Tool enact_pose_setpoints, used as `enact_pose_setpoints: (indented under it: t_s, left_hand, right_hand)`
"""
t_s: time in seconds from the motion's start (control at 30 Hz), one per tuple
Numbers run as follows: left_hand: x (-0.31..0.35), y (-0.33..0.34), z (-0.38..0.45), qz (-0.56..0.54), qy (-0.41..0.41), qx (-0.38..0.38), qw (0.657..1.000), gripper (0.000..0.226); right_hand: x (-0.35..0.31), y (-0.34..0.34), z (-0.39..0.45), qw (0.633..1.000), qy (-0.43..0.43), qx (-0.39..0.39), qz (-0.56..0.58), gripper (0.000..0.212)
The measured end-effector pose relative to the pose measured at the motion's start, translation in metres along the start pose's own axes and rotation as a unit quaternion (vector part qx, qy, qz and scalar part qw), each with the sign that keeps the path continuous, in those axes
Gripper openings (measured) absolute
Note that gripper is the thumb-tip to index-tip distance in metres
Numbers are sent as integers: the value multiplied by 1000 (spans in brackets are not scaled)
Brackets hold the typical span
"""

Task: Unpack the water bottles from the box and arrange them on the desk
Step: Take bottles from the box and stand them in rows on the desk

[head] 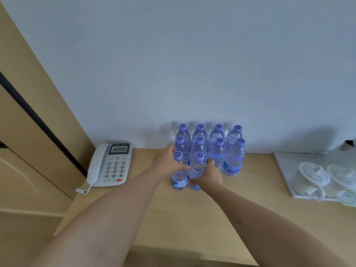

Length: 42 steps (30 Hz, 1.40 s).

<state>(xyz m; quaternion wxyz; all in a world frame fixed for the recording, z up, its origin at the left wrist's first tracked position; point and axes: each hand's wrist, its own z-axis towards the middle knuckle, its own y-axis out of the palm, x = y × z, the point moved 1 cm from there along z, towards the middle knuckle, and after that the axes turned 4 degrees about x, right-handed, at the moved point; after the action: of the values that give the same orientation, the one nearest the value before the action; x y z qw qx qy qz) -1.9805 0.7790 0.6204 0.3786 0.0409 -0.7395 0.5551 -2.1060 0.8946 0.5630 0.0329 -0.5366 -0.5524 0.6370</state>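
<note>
Head view, looking down at a pale wooden desk (173,218) set against a bluish-white wall (192,54).

Ten water bottles (234,160) with purple caps, all upright, in a tight cluster at the back of the desk: a row of four right against the wall, a row of four in front of those, then two more at the near left of the cluster. Left front bottle (179,176) and right front bottle (197,170) side by side, touching or almost touching. No box anywhere in view.

Left hand (167,160) on the left side of the left front bottle, fingers curled round its upper body, thumb across the front. Right hand (211,175) on the right side of the right front bottle, fingers wrapped round its body low down, thumb up beside it. Both bare forearms stretched in from the near edge of the desk.

Left of the bottles, well apart from them, a white desk phone (108,164) with handset in its cradle, keypad and small screen facing up. Right of the bottles, a white tray (283,170) holding two clear glass cups (312,178) turned upside down. Further left than the phone, light wooden cabinet panels (28,132) with a dark strip between them.
</note>
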Motion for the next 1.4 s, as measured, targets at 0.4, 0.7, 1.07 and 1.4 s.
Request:
enact_pose_setpoints:
  t_s: [0.4, 0.7, 1.07, 1.4]
  left_hand:
    - [71, -23, -46, 67, 166, 72, 981, 76]
    - [171, 63, -127, 83, 315, -17, 945, 81]
    - [319, 216, -265, 145, 465, -124, 864, 86]
    - [374, 392, -419, 256, 568, -263, 736, 76]
  right_hand:
    - [6, -99, -73, 993, -35, 105, -50, 83]
    - [108, -184, -180, 973, 98, 185, -101, 94]
    - [289, -282, -298, 930, 250, 262, -63, 100]
    - [479, -277, -406, 880, 416, 227, 36, 100]
